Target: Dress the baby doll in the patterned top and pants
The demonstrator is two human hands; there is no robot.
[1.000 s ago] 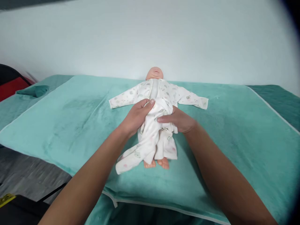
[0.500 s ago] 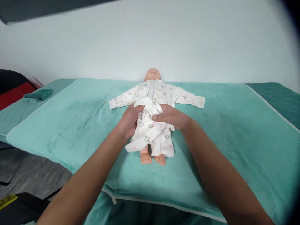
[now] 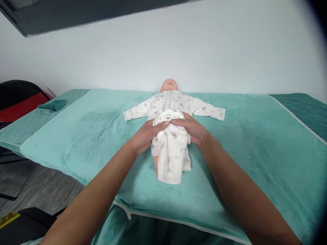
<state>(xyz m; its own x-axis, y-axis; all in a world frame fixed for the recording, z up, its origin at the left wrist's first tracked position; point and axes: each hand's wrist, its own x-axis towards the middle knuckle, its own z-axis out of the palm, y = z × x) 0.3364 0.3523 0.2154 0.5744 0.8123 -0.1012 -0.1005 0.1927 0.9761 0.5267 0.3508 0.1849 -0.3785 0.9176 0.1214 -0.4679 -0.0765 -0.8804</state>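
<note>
A baby doll lies on its back on a teal towel, its head toward the wall. It wears a white printed top with both sleeves spread out sideways. Over its waist and legs lies a bunched pair of white printed trousers. My left hand grips the trousers' waist from the left, fingers closed on the cloth. My right hand grips the same waist from the right. The cloth hangs down over the doll's legs and hides its feet.
The towel covers a table that runs along a white wall. A small folded teal cloth lies at the far left. A black and red chair stands past the table's left end. Grey floor shows at lower left.
Both hands have lifted the trousers' waist toward the doll's belly. The loose trouser legs now hang straight down and cover the feet, which showed before.
</note>
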